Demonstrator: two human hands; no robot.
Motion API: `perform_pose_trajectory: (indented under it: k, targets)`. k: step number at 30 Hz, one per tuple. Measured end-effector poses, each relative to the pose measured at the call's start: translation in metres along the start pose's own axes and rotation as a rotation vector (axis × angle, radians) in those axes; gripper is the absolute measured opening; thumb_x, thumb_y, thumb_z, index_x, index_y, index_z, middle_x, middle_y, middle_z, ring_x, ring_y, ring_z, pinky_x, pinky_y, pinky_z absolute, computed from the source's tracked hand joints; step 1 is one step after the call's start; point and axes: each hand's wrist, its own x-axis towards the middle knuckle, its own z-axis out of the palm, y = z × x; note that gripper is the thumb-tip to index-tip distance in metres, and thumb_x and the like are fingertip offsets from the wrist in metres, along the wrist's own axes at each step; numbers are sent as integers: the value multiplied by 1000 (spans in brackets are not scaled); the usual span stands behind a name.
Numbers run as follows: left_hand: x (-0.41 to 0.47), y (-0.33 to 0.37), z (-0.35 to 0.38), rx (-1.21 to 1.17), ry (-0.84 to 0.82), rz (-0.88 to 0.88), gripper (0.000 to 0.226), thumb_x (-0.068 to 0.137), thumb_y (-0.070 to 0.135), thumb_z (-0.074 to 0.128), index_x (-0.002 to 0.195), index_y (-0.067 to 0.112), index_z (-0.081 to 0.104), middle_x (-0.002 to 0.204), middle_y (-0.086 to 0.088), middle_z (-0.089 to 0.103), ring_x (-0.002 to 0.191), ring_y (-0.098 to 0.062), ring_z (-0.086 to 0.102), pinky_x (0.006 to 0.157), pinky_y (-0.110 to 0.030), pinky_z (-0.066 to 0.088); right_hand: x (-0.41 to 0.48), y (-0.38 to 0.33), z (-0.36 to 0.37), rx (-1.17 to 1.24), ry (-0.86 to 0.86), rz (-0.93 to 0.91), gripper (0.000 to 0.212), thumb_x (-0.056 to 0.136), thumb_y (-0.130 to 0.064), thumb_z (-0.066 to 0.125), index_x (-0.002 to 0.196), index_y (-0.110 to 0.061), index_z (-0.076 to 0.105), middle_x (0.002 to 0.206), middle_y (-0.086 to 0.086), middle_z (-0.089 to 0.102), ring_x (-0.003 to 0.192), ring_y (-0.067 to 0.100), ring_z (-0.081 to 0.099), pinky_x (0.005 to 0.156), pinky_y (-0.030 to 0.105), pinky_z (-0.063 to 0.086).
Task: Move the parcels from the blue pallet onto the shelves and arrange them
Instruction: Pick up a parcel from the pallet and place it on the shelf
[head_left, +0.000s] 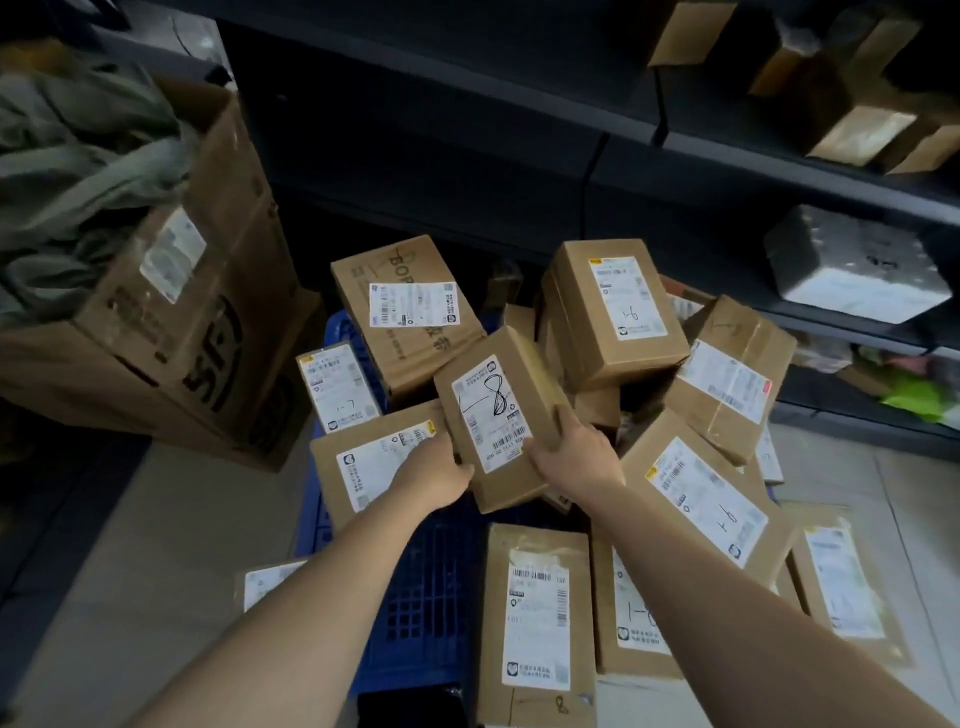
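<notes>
Both hands grip one brown parcel, the 1-8 parcel. The left hand is curled round its near left corner. The right hand clamps its right edge, thumb on the labelled top face and fingers wrapped out of sight behind. The parcel sits tilted, its white label up (the handwritten "1-8" is plain to read). It is held over the heap on the blue pallet; whether it still touches the boxes under it cannot be told.

Just under the left hand lies a flat parcel, label up. Left of the grip and a little beyond stands a small parcel. Straight beyond the grip a large flat carton leans on the pile. Beyond and to the right a thick parcel marked 1-9 sits on top of others. Right of the right hand a long parcel slopes down, and nearer the person, below the grip, another parcel lies flat across the pallet's edge.

Far beyond and to the right run the dark shelves. They hold brown boxes on an upper level and a grey foam box one level down. Well to the left of the grip stands a big open carton stuffed with greenish bags.
</notes>
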Motion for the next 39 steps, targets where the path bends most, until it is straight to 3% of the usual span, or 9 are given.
perform_pose_trajectory:
  k: [3,5,7,10,14,21,27,32,39]
  targets:
    - [13,4,9,-374,-15,-115,38,97,19,50,136,18,46,138,-2,53,125,-24,50,102,-33,40,4,4,9,37,56,4,52,91,-47,54,134,-20,43,118,7,59,115,29,52,87,39,47]
    - [15,9,12,-571,-7,-216,25,97,14,50,122,17,54,134,-3,56,121,-23,51,104,-40,43,3,5,11,59,79,1,45,90,-47,54,128,-22,47,113,3,62,110,28,54,83,37,48]
    - [12,14,12,-635,12,-259,14,95,9,51,103,18,57,127,-3,59,117,-24,53,101,-41,45,0,5,9,71,88,-5,38,90,-47,52,120,-23,50,107,1,65,104,28,57,80,38,51]
    - [2,17,9,-702,23,-279,14,96,9,51,105,17,57,123,-3,60,111,-22,55,93,-36,47,-9,2,1,88,99,0,38,90,-49,48,117,-24,53,102,-1,66,97,27,60,77,39,54]
    - [-15,24,2,-741,23,-295,23,97,14,52,120,14,55,123,-5,61,108,-22,58,93,-39,51,-24,-2,-12,124,114,38,40,89,-51,46,116,-23,57,98,-1,67,96,25,59,77,39,54]
    - [-43,38,-13,-810,2,-302,19,98,16,52,116,22,50,123,-6,60,109,-28,59,82,-42,55,-47,-7,-27,182,130,80,42,91,-53,45,118,-24,59,94,-3,66,92,23,59,78,37,53]
    - [-64,47,-26,-832,-21,-209,50,98,15,52,141,36,37,125,-1,58,110,-25,59,77,-41,57,-68,-9,-36,324,167,71,41,97,-43,47,128,-18,53,96,-4,61,88,19,55,77,33,48]
    - [-82,51,-39,-797,63,-94,63,97,15,54,147,41,27,140,8,49,121,-18,51,100,-45,47,-86,-12,-38,468,183,17,55,97,-40,46,149,-32,29,123,-6,61,100,15,56,89,35,49]
    - [-119,61,-61,-815,244,-7,65,96,11,55,146,44,30,143,10,47,126,-15,47,106,-48,41,-105,-30,-51,682,175,-66,58,97,-39,50,150,-33,28,132,-9,54,120,14,51,102,40,45]
